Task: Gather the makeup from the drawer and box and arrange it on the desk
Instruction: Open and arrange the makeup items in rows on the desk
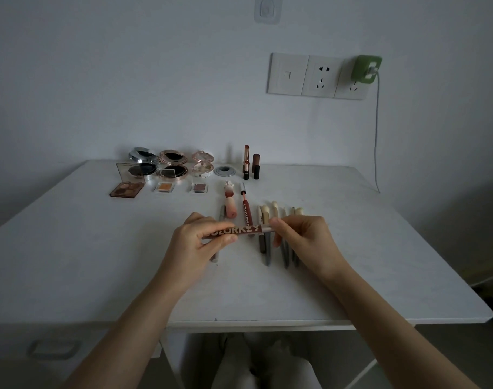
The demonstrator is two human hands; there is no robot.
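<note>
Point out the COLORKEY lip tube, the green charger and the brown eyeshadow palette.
COLORKEY lip tube (239, 230): head view, middle of its lettered barrel.
green charger (362, 66): head view, its front face.
brown eyeshadow palette (126, 189): head view, the pans in its base.

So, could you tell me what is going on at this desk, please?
A person holds a Colorkey lip tube level over the white desk, left grip round its body, right grip pinching its cap end. Compacts, palettes and two upright lipsticks line the back; brushes lie in a row below the tube.
</note>
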